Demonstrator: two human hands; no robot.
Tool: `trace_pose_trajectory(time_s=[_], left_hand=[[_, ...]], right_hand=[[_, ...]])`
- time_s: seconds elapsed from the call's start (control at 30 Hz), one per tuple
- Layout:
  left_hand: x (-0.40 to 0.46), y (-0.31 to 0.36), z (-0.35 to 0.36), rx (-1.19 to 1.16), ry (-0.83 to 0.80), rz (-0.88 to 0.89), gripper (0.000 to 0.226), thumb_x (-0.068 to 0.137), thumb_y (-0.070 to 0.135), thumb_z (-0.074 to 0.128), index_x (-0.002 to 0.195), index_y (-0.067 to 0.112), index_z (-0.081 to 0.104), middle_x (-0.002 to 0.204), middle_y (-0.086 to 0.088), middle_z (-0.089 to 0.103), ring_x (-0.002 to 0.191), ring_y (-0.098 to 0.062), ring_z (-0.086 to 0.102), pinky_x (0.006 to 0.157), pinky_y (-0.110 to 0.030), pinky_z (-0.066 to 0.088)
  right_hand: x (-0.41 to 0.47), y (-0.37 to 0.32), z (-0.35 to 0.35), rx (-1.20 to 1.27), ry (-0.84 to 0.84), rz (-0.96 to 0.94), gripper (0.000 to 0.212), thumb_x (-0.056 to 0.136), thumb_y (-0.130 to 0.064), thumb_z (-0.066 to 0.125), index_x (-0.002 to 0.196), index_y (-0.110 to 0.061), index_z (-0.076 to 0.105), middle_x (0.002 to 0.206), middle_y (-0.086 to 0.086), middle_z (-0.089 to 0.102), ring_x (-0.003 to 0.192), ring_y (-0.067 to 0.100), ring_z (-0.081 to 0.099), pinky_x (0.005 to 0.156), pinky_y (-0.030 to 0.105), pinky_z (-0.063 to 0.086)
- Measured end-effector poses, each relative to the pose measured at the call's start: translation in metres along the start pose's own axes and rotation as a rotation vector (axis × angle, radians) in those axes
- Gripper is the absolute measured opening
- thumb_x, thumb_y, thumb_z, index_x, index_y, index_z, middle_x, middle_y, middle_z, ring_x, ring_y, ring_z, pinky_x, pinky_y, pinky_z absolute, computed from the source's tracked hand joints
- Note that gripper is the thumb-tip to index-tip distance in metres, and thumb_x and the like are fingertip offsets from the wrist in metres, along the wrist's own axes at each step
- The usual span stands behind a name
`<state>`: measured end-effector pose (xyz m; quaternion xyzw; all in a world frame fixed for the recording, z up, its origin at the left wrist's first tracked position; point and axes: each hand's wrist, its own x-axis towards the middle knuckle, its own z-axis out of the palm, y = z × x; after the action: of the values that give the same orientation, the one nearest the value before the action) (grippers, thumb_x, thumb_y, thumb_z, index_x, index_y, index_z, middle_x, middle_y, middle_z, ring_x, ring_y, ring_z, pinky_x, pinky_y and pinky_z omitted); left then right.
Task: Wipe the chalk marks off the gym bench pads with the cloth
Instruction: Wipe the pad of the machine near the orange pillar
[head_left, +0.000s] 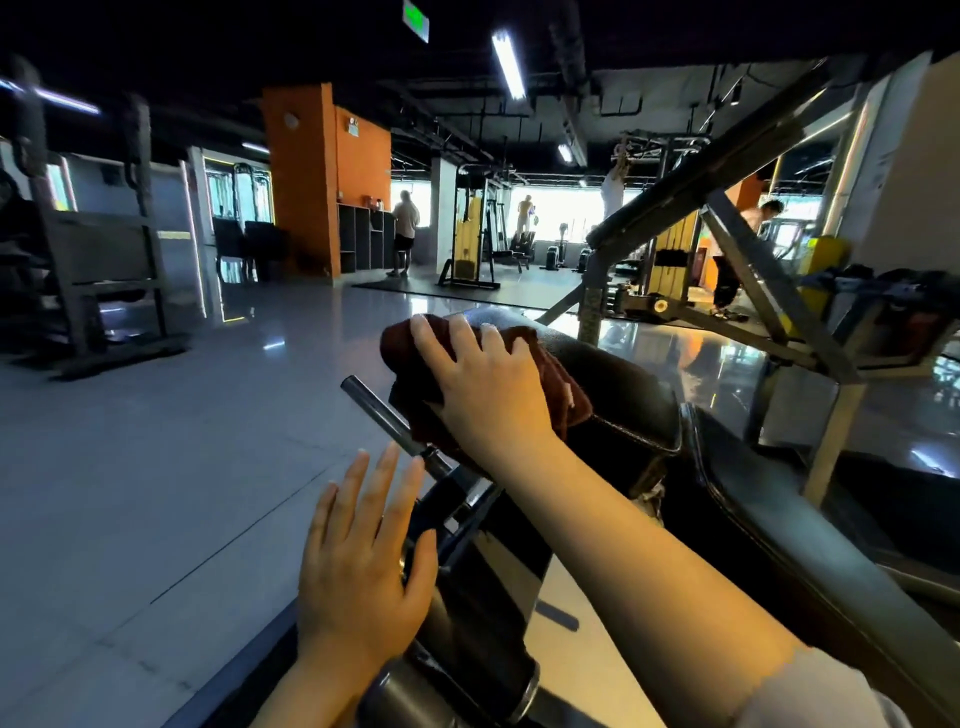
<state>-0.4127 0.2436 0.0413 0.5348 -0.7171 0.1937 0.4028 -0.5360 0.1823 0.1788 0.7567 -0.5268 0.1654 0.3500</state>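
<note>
Cloth (550, 384) mostly hidden under flat right hand (488, 384) on bench pad (623, 400), left hand (358, 561) spread, empty

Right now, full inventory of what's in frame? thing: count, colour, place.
cloth: 1, dark red-brown, on the near pad's top, under the right hand
pad: 1, black, centre, mounted on the bench frame
bar: 1, dark metal, sticking out left below the cloth
seat: 1, black, right of the pad
frame: 1, grey steel, angled, upper right
pillar: 1, orange, left of centre, far back
rack: 1, dark, far left
floor: grey, glossy, left half
people: at least three, far background
right hand: 1, pressing flat on the cloth
left hand: 1, fingers straight, holding nothing, by the bar's base
</note>
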Motion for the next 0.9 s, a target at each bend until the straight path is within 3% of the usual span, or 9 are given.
trace_pose_trajectory(time_s=[0.1,0.17,0.27,0.4,0.47,0.57,0.63,0.73,0.9], left_hand=[[-0.001,-0.001,-0.002,-0.01,-0.004,-0.004,0.063,0.089,0.039,0.039,0.148,0.016,0.032,0.155,-0.008,0.032,0.145,-0.028,0.024,0.12,-0.037,0.009],[-0.002,-0.001,-0.001,-0.01,-0.011,-0.007,0.063,0.09,0.041,0.039,0.148,0.017,0.031,0.155,-0.007,0.03,0.145,-0.027,0.024,0.12,-0.035,0.007],[0.0,0.001,0.001,-0.015,-0.009,-0.041,0.06,0.098,0.051,0.026,0.148,0.019,0.03,0.155,-0.005,0.03,0.144,-0.026,0.024,0.117,-0.041,0.016],[0.003,0.003,0.003,-0.027,-0.003,-0.105,0.061,0.099,0.056,0.016,0.149,0.022,0.027,0.154,-0.005,0.032,0.144,-0.023,0.022,0.111,-0.05,0.025],[0.002,0.003,0.003,-0.017,-0.004,-0.107,0.061,0.099,0.056,0.015,0.15,0.024,0.025,0.156,-0.003,0.03,0.145,-0.022,0.02,0.112,-0.047,0.024],[0.001,0.002,0.003,0.018,-0.01,-0.097,0.061,0.099,0.055,0.015,0.15,0.023,0.024,0.156,-0.004,0.029,0.145,-0.021,0.019,0.112,-0.047,0.025],[0.001,0.002,0.003,0.026,-0.011,-0.08,0.061,0.1,0.054,0.015,0.149,0.021,0.026,0.155,-0.005,0.03,0.145,-0.023,0.02,0.109,-0.05,0.026],[0.0,0.001,0.003,0.019,-0.004,-0.061,0.06,0.1,0.053,0.016,0.149,0.021,0.027,0.155,-0.006,0.03,0.144,-0.025,0.023,0.107,-0.051,0.03],[-0.001,-0.001,0.004,0.022,0.007,-0.046,0.061,0.099,0.054,0.016,0.149,0.021,0.027,0.155,-0.006,0.031,0.143,-0.026,0.024,0.106,-0.056,0.028]], right_hand=[[-0.053,0.031,0.007,0.031,0.102,-0.034,0.083,0.078,-0.033,0.074,0.15,-0.025,0.034,0.143,0.015,0.048,0.123,0.039,0.052,0.096,0.055,0.047],[-0.095,0.059,0.014,0.038,0.196,-0.042,0.076,0.079,-0.028,0.07,0.148,-0.025,0.037,0.144,0.015,0.048,0.124,0.039,0.052,0.098,0.053,0.045],[-0.131,0.084,0.012,0.034,0.212,-0.026,0.072,0.082,-0.031,0.059,0.149,-0.024,0.031,0.145,0.014,0.048,0.125,0.039,0.052,0.1,0.054,0.045],[-0.097,0.069,0.011,0.076,0.086,0.013,0.09,0.071,-0.026,0.077,0.148,-0.022,0.033,0.14,0.018,0.052,0.119,0.042,0.056,0.092,0.056,0.05],[-0.062,0.051,0.005,0.109,0.057,-0.053,0.085,0.079,-0.027,0.072,0.152,-0.026,0.028,0.146,0.016,0.045,0.125,0.04,0.05,0.096,0.054,0.046],[-0.001,0.027,-0.005,0.202,-0.08,-0.15,0.073,0.097,-0.039,0.049,0.155,-0.034,0.005,0.159,0.005,0.023,0.142,0.03,0.028,0.11,0.048,0.033],[0.031,0.021,-0.014,0.321,-0.161,-0.193,0.063,0.1,-0.049,0.04,0.154,-0.037,0.01,0.159,-0.002,0.024,0.143,0.023,0.027,0.11,0.043,0.03],[0.053,0.036,-0.023,0.708,-0.381,-0.195,0.05,0.101,-0.053,0.034,0.149,-0.04,0.028,0.151,-0.01,0.036,0.13,0.012,0.038,0.105,0.031,0.029],[0.042,0.097,0.0,0.9,-0.524,0.116,0.046,0.101,-0.051,0.034,0.143,-0.035,0.04,0.14,0.001,0.052,0.109,0.012,0.049,0.09,0.022,0.029]])
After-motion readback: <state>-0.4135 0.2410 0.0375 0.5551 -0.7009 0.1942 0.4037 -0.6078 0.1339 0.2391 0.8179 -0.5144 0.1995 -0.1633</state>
